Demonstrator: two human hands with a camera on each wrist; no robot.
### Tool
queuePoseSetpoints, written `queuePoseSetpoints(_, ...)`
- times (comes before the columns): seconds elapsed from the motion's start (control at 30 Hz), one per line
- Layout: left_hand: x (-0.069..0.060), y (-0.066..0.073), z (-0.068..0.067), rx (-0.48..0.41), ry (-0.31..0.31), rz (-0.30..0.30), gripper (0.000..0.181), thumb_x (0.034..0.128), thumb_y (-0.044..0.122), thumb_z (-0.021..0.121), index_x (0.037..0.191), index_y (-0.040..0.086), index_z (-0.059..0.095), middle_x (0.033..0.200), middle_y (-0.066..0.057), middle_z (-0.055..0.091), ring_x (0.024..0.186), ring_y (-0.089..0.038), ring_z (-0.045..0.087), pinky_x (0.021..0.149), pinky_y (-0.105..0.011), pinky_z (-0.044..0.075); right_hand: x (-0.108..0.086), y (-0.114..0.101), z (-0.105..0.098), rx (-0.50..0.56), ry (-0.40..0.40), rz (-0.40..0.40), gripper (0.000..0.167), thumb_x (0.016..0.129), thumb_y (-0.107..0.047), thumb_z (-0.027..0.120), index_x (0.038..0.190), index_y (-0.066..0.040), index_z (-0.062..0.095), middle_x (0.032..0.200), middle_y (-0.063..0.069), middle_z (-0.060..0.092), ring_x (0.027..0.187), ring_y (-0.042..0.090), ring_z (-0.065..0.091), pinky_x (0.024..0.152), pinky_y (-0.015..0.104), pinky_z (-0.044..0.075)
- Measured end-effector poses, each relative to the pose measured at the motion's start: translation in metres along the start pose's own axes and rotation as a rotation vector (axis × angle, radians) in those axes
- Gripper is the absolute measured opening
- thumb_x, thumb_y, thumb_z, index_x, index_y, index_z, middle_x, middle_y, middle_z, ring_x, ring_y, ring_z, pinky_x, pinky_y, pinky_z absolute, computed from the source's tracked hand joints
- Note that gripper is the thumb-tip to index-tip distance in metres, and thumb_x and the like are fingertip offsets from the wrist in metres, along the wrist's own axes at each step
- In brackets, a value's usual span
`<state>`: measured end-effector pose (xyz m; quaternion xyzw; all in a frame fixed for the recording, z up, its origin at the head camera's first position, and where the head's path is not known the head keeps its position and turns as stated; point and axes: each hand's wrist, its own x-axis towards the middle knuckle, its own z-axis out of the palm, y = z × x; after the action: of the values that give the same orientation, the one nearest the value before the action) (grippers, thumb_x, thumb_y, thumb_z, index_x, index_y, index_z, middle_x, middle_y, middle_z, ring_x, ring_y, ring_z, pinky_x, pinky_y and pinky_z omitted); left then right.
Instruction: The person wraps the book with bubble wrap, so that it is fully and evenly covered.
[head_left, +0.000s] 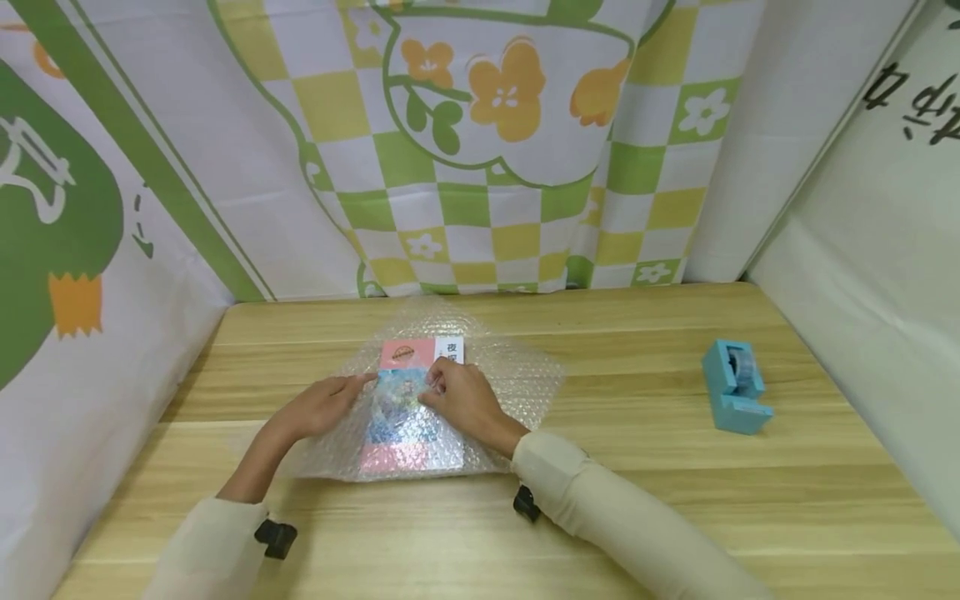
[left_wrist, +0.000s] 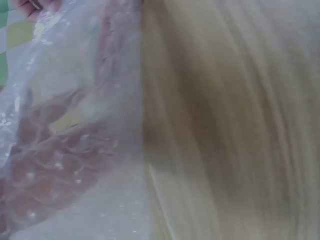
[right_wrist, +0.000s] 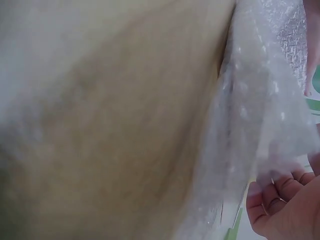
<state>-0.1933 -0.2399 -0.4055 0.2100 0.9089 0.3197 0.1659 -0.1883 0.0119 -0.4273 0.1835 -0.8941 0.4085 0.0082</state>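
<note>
Centre frame: right hand (head_left: 467, 402) pinches bubble wrap (head_left: 521, 375), left hand's (head_left: 321, 407) fingers extended; I'd draw it taut over the book (head_left: 399, 417).

Left hand (head_left: 326, 406): is laid by the left edge of the book (head_left: 405, 417), its back turned upward.
Left fingers (head_left: 358, 386): are stretched toward the book.
Left forearm (head_left: 257, 457): is angled in from the near left of the book, bared just above the wrist.
Right hand (head_left: 468, 404): is held over the right side of the book.
Right fingers (head_left: 446, 372): are curled in toward the thumb.
Right forearm (head_left: 637, 521): is slanted in from the near right of the book, sleeved almost to the wrist.
</note>
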Motion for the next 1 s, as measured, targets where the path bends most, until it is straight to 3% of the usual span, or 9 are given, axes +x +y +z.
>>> queuePoseSetpoints(0.07,-0.001,0.003,-0.002,0.003,-0.02,-0.025,0.059,0.112,0.036,0.022,0.149,-0.007,0.038,0.148,-0.032,0.039,0.136,-0.052,0.036,0.11,-0.063,0.029,0.001,0.001,0.001,-0.009,-0.015,0.015,0.02,0.087,-0.017,0.079,0.096,-0.006,0.066,0.077,-0.001,0.064,0.066,0.01,0.058,0.062,0.024,0.051)
queuePoseSetpoints(0.2,-0.001,0.004,-0.001,0.043,-0.044,-0.022,0.065,0.1075,0.038,0.045,0.153,-0.005,0.031,0.145,-0.035,0.042,0.132,-0.052,0.042,0.105,-0.062,0.036,0.003,0.002,0.004,-0.055,-0.041,0.03,0.021,0.086,-0.018,0.08,0.096,-0.006,0.066,0.071,-0.002,0.062,0.061,0.009,0.057,0.055,0.024,0.049)
queuePoseSetpoints(0.3,0.0,0.002,0.003,0.1,0.002,0.015,0.073,0.1006,0.029,0.063,0.155,-0.002,0.027,0.145,-0.035,0.042,0.131,-0.05,0.043,0.104,-0.061,0.038,0.006,0.002,0.005,-0.107,-0.045,0.021,0.023,0.084,-0.019,0.081,0.096,-0.006,0.066,0.07,-0.002,0.061,0.06,0.01,0.056,0.054,0.024,0.048)
queuePoseSetpoints(0.43,0.0,0.001,0.011,0.183,0.075,0.054,0.08,0.094,0.02,0.073,0.159,0.008,0.026,0.152,-0.032,0.034,0.135,-0.048,0.039,0.106,-0.061,0.036,0.009,0.001,0.004,-0.165,-0.036,0.015,0.025,0.082,-0.019,0.084,0.096,-0.005,0.068,0.071,0.0,0.064,0.062,0.011,0.058,0.058,0.025,0.05)
queuePoseSetpoints(0.57,-0.001,0.002,0.018,0.307,0.085,0.101,0.076,0.0928,0.016,0.073,0.158,0.015,0.033,0.152,-0.036,0.03,0.132,-0.052,0.041,0.102,-0.064,0.039,0.011,-0.001,0.004,-0.202,-0.034,0.018,0.029,0.08,-0.02,0.086,0.097,-0.004,0.069,0.072,0.0,0.065,0.064,0.013,0.059,0.061,0.028,0.051)
queuePoseSetpoints(0.67,-0.002,0.002,0.022,0.389,0.095,0.173,0.067,0.0929,0.011,0.072,0.153,0.014,0.043,0.149,-0.039,0.032,0.129,-0.056,0.042,0.098,-0.064,0.042,0.012,-0.001,0.005,-0.219,-0.042,0.035,0.033,0.079,-0.022,0.087,0.1,-0.003,0.069,0.069,-0.002,0.063,0.063,0.013,0.058,0.062,0.029,0.05)
queuePoseSetpoints(0.8,-0.003,0.0,0.025,0.445,0.109,0.246,0.059,0.0929,0.009,0.072,0.148,0.015,0.051,0.147,-0.04,0.034,0.126,-0.057,0.045,0.096,-0.061,0.045,0.014,-0.001,0.005,-0.237,-0.044,0.066,0.039,0.078,-0.026,0.088,0.103,-0.003,0.069,0.066,-0.003,0.059,0.064,0.015,0.056,0.063,0.031,0.048)
queuePoseSetpoints(1.0,-0.004,-0.004,0.027,0.463,0.071,0.238,0.054,0.0991,0.011,0.064,0.15,0.017,0.048,0.147,-0.037,0.037,0.13,-0.056,0.041,0.101,-0.066,0.038,0.018,0.002,0.002,-0.278,-0.047,0.035,0.044,0.075,-0.03,0.09,0.104,-0.004,0.069,0.073,0.0,0.063,0.07,0.017,0.058,0.07,0.034,0.051)
